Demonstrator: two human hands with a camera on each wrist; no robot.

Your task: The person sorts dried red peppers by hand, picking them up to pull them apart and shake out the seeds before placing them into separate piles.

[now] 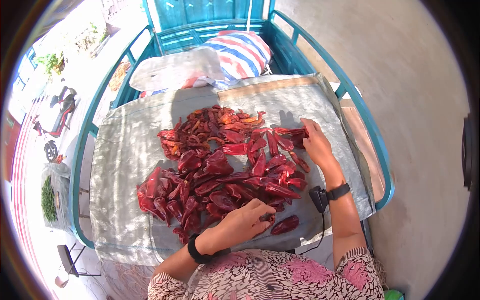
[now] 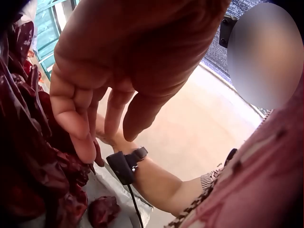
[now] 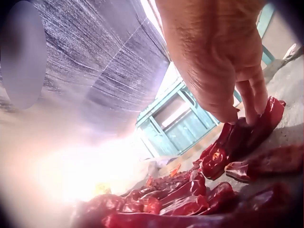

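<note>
Dark red dried peppers (image 1: 220,192) lie in a broad pile on a pale woven sheet (image 1: 120,150). My left hand (image 1: 245,219) hovers at the pile's near edge, its fingers loosely bent downward. In the left wrist view, a gap shows between its thumb and fingers (image 2: 84,147), and the fingertips hang right beside the peppers. One pepper (image 1: 285,225) lies apart, just right of this hand. Further out, my right hand (image 1: 317,142) pinches a glossy red pepper (image 3: 254,133) between thumb and fingers, low over the sheet. Another pepper (image 3: 268,162) lies next to it.
Smaller, more orange and shrivelled peppers (image 1: 212,125) form a heap behind the large ones. A teal metal cart rail (image 1: 367,135) borders the sheet. Behind stand a striped sack (image 1: 245,50) and a whitish bag (image 1: 175,70). A cable hangs from the right wrist camera (image 1: 318,199).
</note>
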